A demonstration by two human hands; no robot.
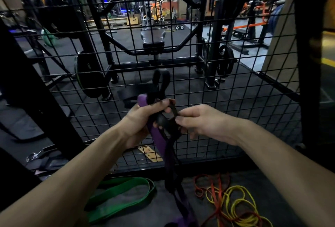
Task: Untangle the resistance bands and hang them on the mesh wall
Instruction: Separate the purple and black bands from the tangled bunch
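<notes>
My left hand (143,118) grips a purple band (157,137) tangled with a black band (161,80) in front of the black mesh wall (226,99). A black loop sticks up above my fist. My right hand (203,121) pinches a strand of the black band just right of the left hand. Both bands hang down between my forearms to the floor. A wide green band (117,196) lies on the floor at lower left. Thin yellow bands (237,203) and red-orange bands (217,188) lie tangled at lower right.
Behind the mesh stand a black weight machine (154,45) with plates, and gym floor beyond. A dark post (308,63) rises on the right and a slanted black beam (27,85) on the left. A metal clip and straps (36,156) lie on the floor at left.
</notes>
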